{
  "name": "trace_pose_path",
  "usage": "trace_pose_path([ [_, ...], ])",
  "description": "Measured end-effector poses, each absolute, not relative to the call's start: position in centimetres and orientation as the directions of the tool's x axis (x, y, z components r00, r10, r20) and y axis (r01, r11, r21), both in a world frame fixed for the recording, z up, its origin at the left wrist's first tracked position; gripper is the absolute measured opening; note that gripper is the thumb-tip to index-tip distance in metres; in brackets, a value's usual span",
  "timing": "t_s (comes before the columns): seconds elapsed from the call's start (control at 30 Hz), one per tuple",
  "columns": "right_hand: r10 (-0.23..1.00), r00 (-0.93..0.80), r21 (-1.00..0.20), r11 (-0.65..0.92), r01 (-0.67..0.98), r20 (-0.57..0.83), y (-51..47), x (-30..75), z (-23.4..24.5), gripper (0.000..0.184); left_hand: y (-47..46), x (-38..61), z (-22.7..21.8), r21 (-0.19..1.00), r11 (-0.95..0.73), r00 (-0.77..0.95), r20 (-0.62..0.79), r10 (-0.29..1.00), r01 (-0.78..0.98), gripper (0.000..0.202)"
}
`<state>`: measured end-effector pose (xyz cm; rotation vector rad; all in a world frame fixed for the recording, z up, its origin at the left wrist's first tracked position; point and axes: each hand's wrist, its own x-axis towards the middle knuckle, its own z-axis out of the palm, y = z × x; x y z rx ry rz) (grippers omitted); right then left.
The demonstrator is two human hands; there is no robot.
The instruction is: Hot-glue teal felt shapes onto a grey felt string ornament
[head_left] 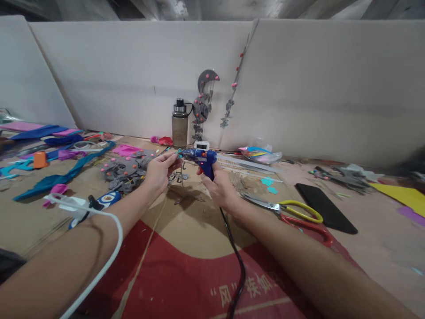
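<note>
My right hand is wrapped round the handle of a blue glue gun. Its nozzle points left, a clear glue stick juts out of its back, and a black cord runs down from its grip. My left hand pinches a small teal piece right at the nozzle. Whether the nozzle touches the piece I cannot tell. A thin grey strand hangs beneath the fingers. Two teal felt shapes lie to the right of the gun.
Scissors and a black phone lie on the right. Grey felt pieces with pink dots are heaped at left, near teal fabric. A bottle stands behind, before a white panel. A white cable crosses my left forearm.
</note>
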<state>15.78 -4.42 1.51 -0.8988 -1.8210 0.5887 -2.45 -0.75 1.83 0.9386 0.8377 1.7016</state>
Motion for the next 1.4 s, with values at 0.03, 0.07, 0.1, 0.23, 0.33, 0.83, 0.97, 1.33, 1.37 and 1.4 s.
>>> trace_pose_path([
  [0.03, 0.793, -0.245, -0.727, 0.609, 0.316, 0.558, -4.4, 15.8, 1.5, 0.017, -0.8, -2.5, 1.9, 0.862, -0.280, -0.219, 0.203, 0.954, -0.422, 0.022],
  [0.07, 0.792, -0.243, -0.727, 0.610, 0.315, 0.560, -4.4, 15.8, 1.5, 0.017, -0.8, -2.5, 1.9, 0.862, -0.280, -0.218, 0.203, 0.955, -0.424, 0.022],
  [0.1, 0.791, -0.238, -0.726, 0.612, 0.314, 0.564, -4.4, 15.8, 1.5, 0.017, -0.8, -2.4, 2.0, 0.861, -0.278, -0.215, 0.203, 0.955, -0.426, 0.022],
  [0.23, 0.794, -0.227, -0.735, 0.608, 0.301, 0.564, -4.5, 15.9, 1.4, 0.016, -1.0, -2.4, 2.2, 0.855, -0.263, -0.214, 0.183, 0.959, -0.447, 0.020],
  [0.33, 0.817, -0.242, -0.789, 0.572, 0.224, 0.524, -4.5, 15.9, 1.3, 0.017, -1.0, -2.4, 2.2, 0.848, -0.251, -0.218, 0.164, 0.962, -0.468, 0.017],
  [0.83, 0.994, 0.056, -0.681, 0.020, 0.732, 0.089, 0.6, 18.5, -0.4, 0.022, -1.5, -1.8, 2.2, 0.896, -0.211, -0.222, 0.130, 0.966, -0.392, 0.011],
  [0.97, 0.970, 0.065, -0.543, 0.076, 0.836, 0.235, -0.5, 18.8, 0.0, 0.024, -1.8, -1.3, 1.8, 0.925, -0.217, -0.201, 0.159, 0.966, -0.313, 0.014],
  [1.33, 0.934, -0.127, -0.934, 0.307, -0.184, 0.333, -4.0, 12.6, 1.5, 0.034, -3.9, -0.8, 2.7, 0.817, -0.469, -0.188, 0.546, 0.817, 0.335, 0.020],
  [1.37, 0.945, -0.156, -0.929, 0.236, -0.286, 0.288, -4.1, 12.2, 1.5, 0.037, -4.1, -0.6, 2.9, 0.806, -0.475, -0.182, 0.557, 0.810, 0.352, 0.018],
  [1.4, 0.952, -0.180, -0.920, 0.174, -0.351, 0.249, -4.3, 12.0, 1.6, 0.039, -4.3, -0.5, 3.0, 0.803, -0.480, -0.179, 0.562, 0.808, 0.354, 0.017],
])
